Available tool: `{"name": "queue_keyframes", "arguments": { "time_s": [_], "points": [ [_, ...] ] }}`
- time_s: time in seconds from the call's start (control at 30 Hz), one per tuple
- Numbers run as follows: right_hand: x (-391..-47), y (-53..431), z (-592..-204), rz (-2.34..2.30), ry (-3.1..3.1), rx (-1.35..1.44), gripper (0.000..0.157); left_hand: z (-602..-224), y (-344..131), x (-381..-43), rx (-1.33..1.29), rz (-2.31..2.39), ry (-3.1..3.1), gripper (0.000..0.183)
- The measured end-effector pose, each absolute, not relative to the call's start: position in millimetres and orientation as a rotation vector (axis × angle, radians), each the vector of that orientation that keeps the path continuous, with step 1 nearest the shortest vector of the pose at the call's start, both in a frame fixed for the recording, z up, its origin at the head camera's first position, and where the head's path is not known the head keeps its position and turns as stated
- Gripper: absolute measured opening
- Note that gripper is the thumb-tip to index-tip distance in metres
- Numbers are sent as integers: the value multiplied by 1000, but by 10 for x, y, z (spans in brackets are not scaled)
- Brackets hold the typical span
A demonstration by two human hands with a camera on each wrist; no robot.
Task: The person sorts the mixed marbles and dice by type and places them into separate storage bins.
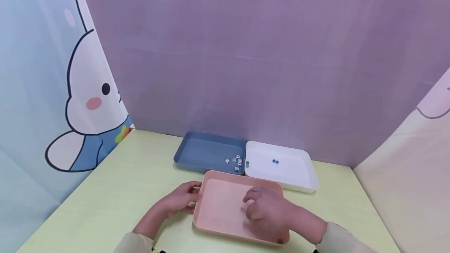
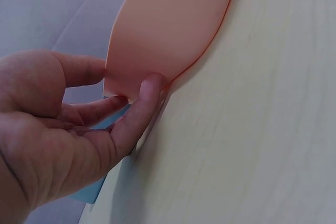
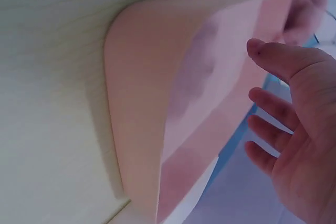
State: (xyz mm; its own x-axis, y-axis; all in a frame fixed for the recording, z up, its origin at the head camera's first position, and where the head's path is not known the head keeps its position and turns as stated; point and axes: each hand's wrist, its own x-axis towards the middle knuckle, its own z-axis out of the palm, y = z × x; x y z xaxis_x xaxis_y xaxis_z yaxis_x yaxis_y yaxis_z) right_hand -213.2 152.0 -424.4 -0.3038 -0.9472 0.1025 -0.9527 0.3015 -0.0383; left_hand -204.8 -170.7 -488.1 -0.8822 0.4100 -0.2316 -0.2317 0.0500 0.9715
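Note:
The pink tray (image 1: 225,206) lies nearest the person. My left hand (image 1: 181,198) holds its left side; in the left wrist view the thumb lies on the outer wall (image 2: 173,19) and the other fingertips reach its edge. Over the right half of the tray is my right hand (image 1: 268,208), fingers loosely bent. In the right wrist view that hand (image 3: 304,114) has its thumb and fingers spread apart with nothing between them. A small green piece (image 1: 251,219) shows just below its fingertips in the head view. One dark piece (image 1: 280,241) sits in the tray's near right corner.
Behind stands a blue tray (image 1: 204,150) with several white dice (image 1: 234,160) toward its right end. Beside it a white tray (image 1: 295,171) holds two blue beads (image 1: 275,161) and a green piece (image 1: 247,164). A purple cloth (image 1: 246,69) hangs at the table's back edge.

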Motion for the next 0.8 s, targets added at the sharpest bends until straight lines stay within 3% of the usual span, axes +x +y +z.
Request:
{"name": "queue_keyframes", "arguments": {
  "time_s": [0.37, 0.8],
  "points": [
    [-2249, 1727, -4126, 747, -2568, 1287, 15, -4870, -1715, -2042, 199, 1885, 1881, 51],
    [-2528, 1967, -4157, 1021, -2522, 970, 19, -4900, -1736, -2074, 198, 1894, 1863, 50]
  ]
}}
